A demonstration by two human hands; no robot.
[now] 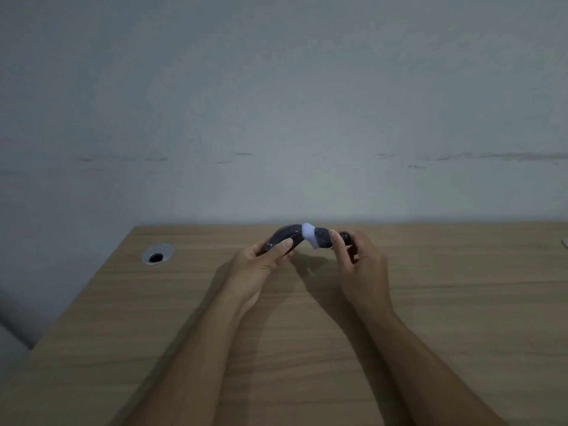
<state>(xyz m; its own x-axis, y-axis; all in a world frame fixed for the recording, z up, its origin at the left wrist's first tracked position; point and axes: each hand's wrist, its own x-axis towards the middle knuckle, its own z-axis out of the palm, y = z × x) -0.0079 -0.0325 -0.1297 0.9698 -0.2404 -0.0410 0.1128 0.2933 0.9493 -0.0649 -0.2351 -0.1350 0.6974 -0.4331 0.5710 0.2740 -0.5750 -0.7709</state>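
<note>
Both your forearms reach out over the wooden surface (307,348) and converge toward its far half. Your left hand (259,265) curls round the left end of a dark bundle (285,236), thumb laid flat along its near side. Your right hand (358,265) pinches the other end with thumb and forefinger, right by a small black knob (345,236), and the remaining fingers are loosely bent below.

You hold the bundle just above the surface, near its far edge. It arches upward between your 2 hands, so judge it soft and light. It should flex rather than resist. A white band (309,232) wraps it right of the middle. The left part looks smooth and faintly glossy, so it may slip; keep your grip on the 2 ends and leave the band free. What it is made of is too blurred to tell.

Farther left sits a round cable hole (157,255), and behind everything rises a plain grey wall (276,103).
</note>
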